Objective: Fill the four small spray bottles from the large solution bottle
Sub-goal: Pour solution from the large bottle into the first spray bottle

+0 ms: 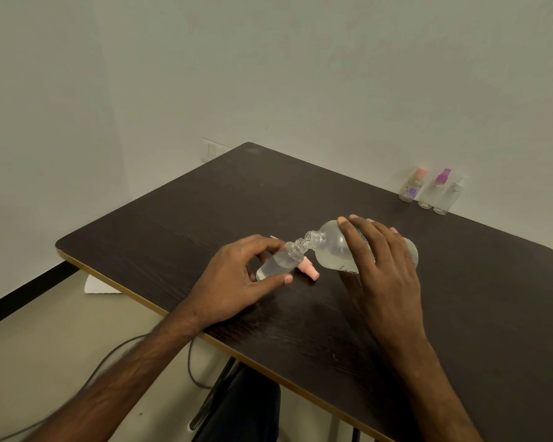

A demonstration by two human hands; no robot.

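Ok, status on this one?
Left hand holds small bottle, tilted, uncapped. Right hand tips large bottle, necks meeting. Pink cap on table beneath; three bottles wait far right.

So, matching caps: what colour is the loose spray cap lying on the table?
Pale pink plastic spray cap, head view.

Your right hand [382, 266] covers the middle of the large bottle [331, 250], so its label can't be read. Your left hand [237, 279] hides the far side of the small bottle [280, 261], which in turn covers part of the pink spray cap [310, 272]. The three far spray bottles [436, 189] are too small and soft to judge their fill. The surface [205, 212] runs off the right and bottom edges.
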